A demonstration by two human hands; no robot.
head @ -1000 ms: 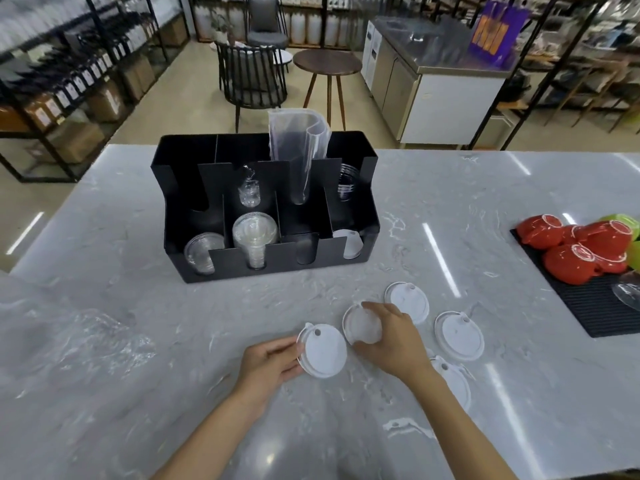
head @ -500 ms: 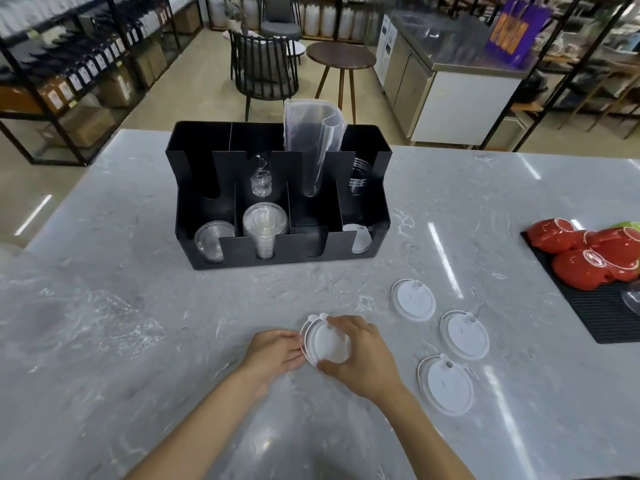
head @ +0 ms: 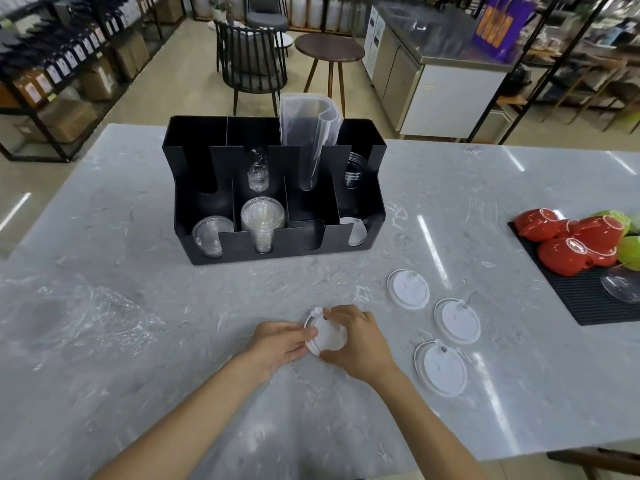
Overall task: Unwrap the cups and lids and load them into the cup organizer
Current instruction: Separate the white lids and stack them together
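Note:
Both hands hold a small stack of white lids (head: pixel 327 336) just above the marble counter, near its front. My left hand (head: pixel 282 344) pinches the stack's left edge; my right hand (head: pixel 360 344) covers its right side. Three more white lids lie flat to the right: one (head: pixel 408 289), another (head: pixel 457 320), and the nearest (head: pixel 441 368). The black cup organizer (head: pixel 273 244) stands behind, with clear lids (head: pixel 211 233), a stack of clear cups (head: pixel 263 220), a white lid (head: pixel 356 230) and a tall plastic sleeve (head: pixel 310 133) in its slots.
Crumpled clear wrap (head: pixel 79 313) lies on the counter at the left. A black mat (head: pixel 581 292) at the right edge carries red cups (head: pixel 568 251) and green ones (head: pixel 630 251). Chairs, a round stool and shelving stand beyond the counter.
My right hand slid its lid leftward onto the lid in my left hand; both hands now close around the joined stack. The head camera moved back a little.

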